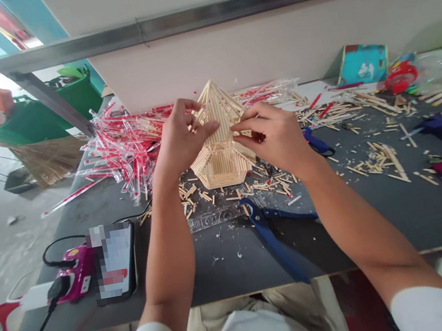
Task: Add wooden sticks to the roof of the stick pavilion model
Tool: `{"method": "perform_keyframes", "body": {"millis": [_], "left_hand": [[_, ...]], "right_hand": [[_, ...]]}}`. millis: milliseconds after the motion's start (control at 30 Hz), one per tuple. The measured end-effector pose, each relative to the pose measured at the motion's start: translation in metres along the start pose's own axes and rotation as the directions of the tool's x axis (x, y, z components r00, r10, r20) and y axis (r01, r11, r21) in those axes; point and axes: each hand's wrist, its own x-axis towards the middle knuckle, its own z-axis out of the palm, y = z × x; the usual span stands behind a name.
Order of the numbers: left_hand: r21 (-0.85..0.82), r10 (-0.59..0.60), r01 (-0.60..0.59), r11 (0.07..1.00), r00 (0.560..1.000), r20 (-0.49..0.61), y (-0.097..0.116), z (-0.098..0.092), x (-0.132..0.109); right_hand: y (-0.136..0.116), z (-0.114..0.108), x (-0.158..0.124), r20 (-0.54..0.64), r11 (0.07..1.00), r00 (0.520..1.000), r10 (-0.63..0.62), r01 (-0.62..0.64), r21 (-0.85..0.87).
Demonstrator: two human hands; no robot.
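Note:
Above the dark grey table (pixel 238 265), both hands hold a pointed, pagoda-like model of glued wooden sticks (pixel 223 156). My left hand (pixel 180 138) grips its left side, with fingers curled over the sloping faces. On the right side, my right hand (pixel 267 137) presses its fingers against the model. The hands hide parts of both sides, and the model's lower hexagonal rim faces me.
Red-and-clear wrapped sticks (pixel 128 147) lie heaped behind my left hand. Loose wooden pieces (pixel 364 106) litter the table. Blue-handled scissors (pixel 271 231), a clear ruler (pixel 213 218), a magenta glue gun (pixel 75 274) and a phone (pixel 113 261) sit in front.

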Motion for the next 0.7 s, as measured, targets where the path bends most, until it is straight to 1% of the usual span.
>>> {"method": "perform_keyframes", "body": {"millis": [133,367,433,533,633,700], "left_hand": [[0.028,0.007,-0.007,1.0,1.0,0.0,-0.0021,0.0004,0.001],[-0.042,-0.039,0.04,0.998,0.999,0.016,-0.0016,0.0002,0.0017],[-0.038,-0.039,0.04,0.998,0.999,0.017,-0.0008,0.0002,0.0013],[0.006,-0.017,0.017,1.0,1.0,0.026,-0.0011,0.0003,0.001],[0.056,0.03,-0.031,0.998,0.999,0.023,-0.0037,0.0006,0.001],[0.086,0.054,-0.055,0.995,0.998,0.013,-0.0058,0.0011,0.0011]], "right_hand": [[-0.0014,0.0057,-0.0009,-0.058,1.0,0.998,-0.023,0.022,-0.011],[-0.0015,0.0086,-0.0021,-0.06,1.0,0.998,-0.017,0.017,-0.003],[-0.0011,0.0084,-0.0021,-0.053,1.0,0.999,-0.008,0.008,-0.003],[-0.0005,0.0087,-0.0023,-0.061,1.0,0.998,-0.025,0.025,-0.005],[0.0001,0.0098,-0.0025,-0.097,0.998,0.993,-0.065,0.066,0.0],[0.0001,0.0104,-0.0023,-0.106,0.998,0.992,-0.064,0.063,-0.009]]}}
